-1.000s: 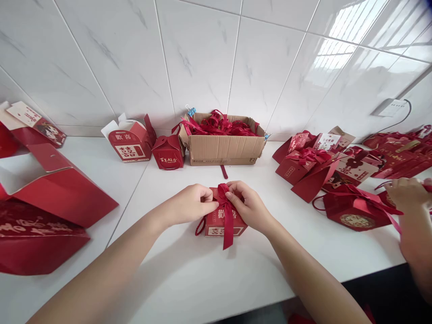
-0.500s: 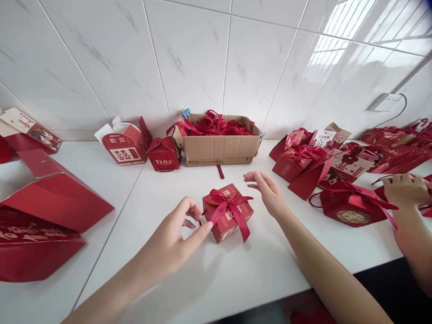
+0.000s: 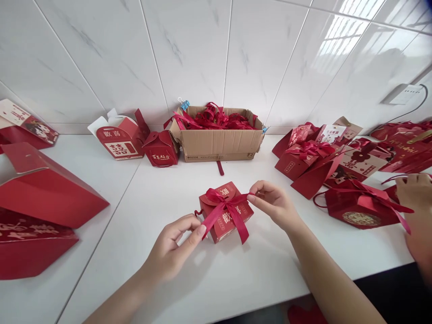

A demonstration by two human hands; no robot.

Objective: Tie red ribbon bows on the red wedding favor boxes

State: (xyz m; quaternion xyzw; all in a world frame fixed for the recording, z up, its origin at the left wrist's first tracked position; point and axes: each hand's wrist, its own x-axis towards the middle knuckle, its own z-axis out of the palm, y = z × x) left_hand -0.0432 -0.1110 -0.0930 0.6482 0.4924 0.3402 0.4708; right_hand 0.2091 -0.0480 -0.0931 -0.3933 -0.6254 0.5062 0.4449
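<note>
A small red box [image 3: 225,210] is seen standing on the white counter [image 3: 162,189], near the middle and a little in front of the person, turned at an angle. A dark red ribbon [image 3: 223,203] is tied over its lid in a bow, with two tails hanging down the front. The left tail is pinched between thumb and forefinger of the left hand [image 3: 172,245], the other fingers curled loosely; the grip is narrow and closed on the ribbon. The right end of the bow is pinched in the same way by the right hand [image 3: 275,204], just beside the box's right corner, so the ribbon is held at both sides. The box itself is not seen to be gripped by either hand. Behind it, against the tiled wall [image 3: 202,54], a cardboard carton [image 3: 219,145] filled with loose red ribbons [image 3: 216,118] is noted, a blue clip [image 3: 184,105] on its left corner. Two more red boxes are set left of the carton: an open one [image 3: 116,143] and a smaller closed one [image 3: 162,150]. Large red paper bags [image 3: 43,193] lie at far left, and a heap of red bags [image 3: 324,162] at right. Another person's hand [image 3: 413,189] is seen at the right edge, among those bags.
</note>
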